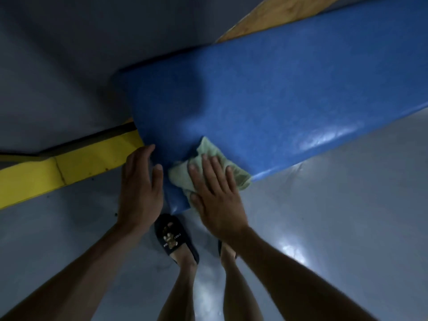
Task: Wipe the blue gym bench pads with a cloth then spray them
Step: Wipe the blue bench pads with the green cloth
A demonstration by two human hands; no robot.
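A long blue gym bench pad point(266, 93) runs from the centre toward the upper right. A pale green cloth point(208, 156) lies crumpled on the pad's near corner. My right hand point(215, 195) lies flat on the cloth with fingers spread, pressing it onto the pad. My left hand point(141, 188) rests against the pad's near end, fingers apart and curled round its edge, holding nothing. No spray bottle is in view.
A yellow metal frame bar point(69, 167) runs under the pad toward the left. A wooden board point(273, 17) shows behind the pad at the top. The grey glossy floor point(335, 216) lies below. My feet in dark slippers point(173, 237) stand just under the pad's end.
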